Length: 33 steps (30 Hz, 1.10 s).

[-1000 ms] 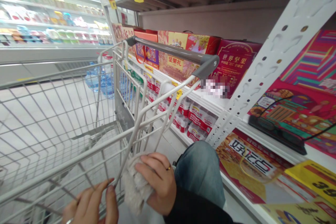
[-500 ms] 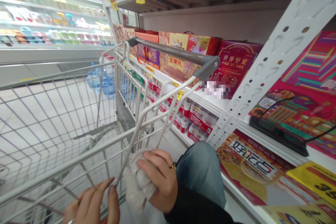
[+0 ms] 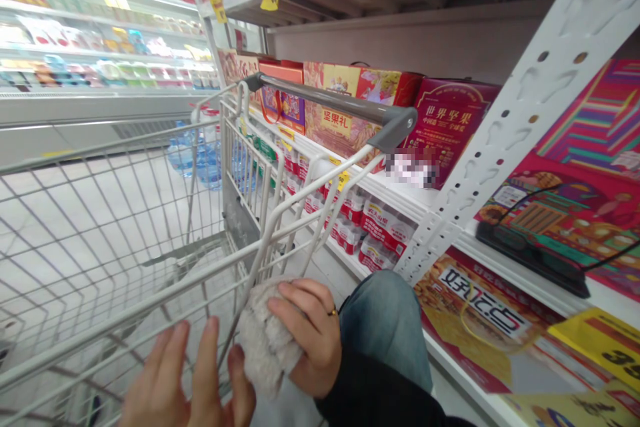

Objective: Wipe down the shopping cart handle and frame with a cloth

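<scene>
My right hand (image 3: 310, 333), with a ring on one finger and a black sleeve at the wrist, holds a fluffy grey plush item (image 3: 265, 337) against the front wires of a white wire shopping cart (image 3: 250, 240). My left hand (image 3: 195, 377) is at the bottom edge of the view, with its fingers spread and holding nothing. It is right beside the cart's wires. A grey cart handle (image 3: 330, 103) runs across the far end of the cart. My jeans-covered knee (image 3: 385, 327) shows to the right of my right hand.
White metal shelving (image 3: 520, 140) stands close on the right, holding red gift boxes of nuts (image 3: 335, 107) and shrink-wrapped bottled water (image 3: 380, 233). Large water bottles (image 3: 200, 160) stand beyond the cart. A refrigerated display case (image 3: 95, 93) lines the far left.
My left hand has come away from the cart wires, and its fingers have spread apart. The plush item and my right hand have shifted slightly to the right.
</scene>
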Tool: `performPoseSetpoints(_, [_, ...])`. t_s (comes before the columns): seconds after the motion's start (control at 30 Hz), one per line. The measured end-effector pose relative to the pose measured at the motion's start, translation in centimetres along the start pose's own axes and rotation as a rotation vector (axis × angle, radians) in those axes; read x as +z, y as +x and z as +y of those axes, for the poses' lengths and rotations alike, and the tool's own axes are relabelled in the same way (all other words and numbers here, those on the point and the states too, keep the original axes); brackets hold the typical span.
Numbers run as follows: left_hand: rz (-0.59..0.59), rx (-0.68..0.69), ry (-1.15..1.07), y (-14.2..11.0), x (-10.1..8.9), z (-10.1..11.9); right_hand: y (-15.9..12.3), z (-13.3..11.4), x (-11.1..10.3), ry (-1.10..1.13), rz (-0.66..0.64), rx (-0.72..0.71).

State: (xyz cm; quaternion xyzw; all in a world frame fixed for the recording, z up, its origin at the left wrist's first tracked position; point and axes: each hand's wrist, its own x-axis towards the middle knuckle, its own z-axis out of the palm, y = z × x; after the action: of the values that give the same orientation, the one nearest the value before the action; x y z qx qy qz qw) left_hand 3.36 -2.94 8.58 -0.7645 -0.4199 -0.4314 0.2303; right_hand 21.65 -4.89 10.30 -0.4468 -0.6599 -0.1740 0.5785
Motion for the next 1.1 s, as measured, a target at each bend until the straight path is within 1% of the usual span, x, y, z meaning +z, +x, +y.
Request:
performPoseSetpoints(0.07, [-0.082,0.037,-0.021,0.7,0.3,0.2,-1.0,0.1,0.3,0.001,-0.048,-0.005])
performPoseSetpoints(0.13, [-0.12,0.08,-0.036,0.8,0.7,-0.1,-1.2,0.2,0.3,-0.001,-0.056,-0.006])
performPoseSetpoints(0.3, [-0.101,0.236,-0.03,-0.3,1.5,-1.4,1.0,0.2,-0.2,-0.021,0.073,0.012])
performPoseSetpoints(0.33, [-0.092,0.234,-0.042,-0.5,1.6,-1.5,1.3,0.3,-0.2,-0.025,0.095,0.015])
performPoseSetpoints(0.4, [-0.076,0.151,-0.076,-0.9,1.6,-1.5,1.4,0.3,0.0,-0.03,0.108,0.015])
performPoseSetpoints(0.47, [-0.06,0.047,-0.1,-1.0,1.5,-1.2,0.7,0.4,0.3,-0.022,0.086,-0.002])
performPoseSetpoints(0.5, [-0.055,0.017,-0.104,-1.0,1.5,-1.0,0.2,0.4,0.4,-0.018,0.06,-0.012])
performPoseSetpoints(0.6, [-0.058,0.002,-0.101,-1.0,1.4,-0.7,-0.8,0.2,0.4,-0.025,-0.033,-0.024])
performPoseSetpoints(0.67, [-0.063,0.008,-0.102,-0.9,1.3,-0.6,-0.4,-0.1,0.0,-0.027,-0.065,-0.032])
performPoseSetpoints(0.73, [-0.063,0.02,-0.108,-0.8,1.3,-0.7,0.9,-0.2,-0.7,-0.016,-0.022,-0.034])
performPoseSetpoints(0.83, [-0.047,0.023,-0.123,-0.8,1.3,-0.7,2.9,-0.3,-1.6,-0.002,0.11,0.002])
performPoseSetpoints(0.87, [-0.047,0.019,-0.124,-0.8,1.3,-0.8,3.2,-0.3,-1.6,-0.002,0.135,0.012])
performPoseSetpoints(0.9, [-0.044,0.016,-0.121,-0.8,1.3,-0.8,3.2,-0.2,-1.6,-0.001,0.132,0.014])
performPoseSetpoints(0.97, [-0.047,0.02,-0.108,-0.8,1.3,-0.8,2.3,-0.1,-1.2,0.0,0.061,0.008])
performPoseSetpoints(1.07, [-0.052,0.037,-0.095,-0.8,1.3,-0.9,-0.2,0.1,-0.3,-0.022,-0.111,-0.017])
performPoseSetpoints(1.1, [-0.052,0.046,-0.095,-0.8,1.4,-0.9,-0.9,0.2,-0.1,-0.035,-0.149,-0.022])
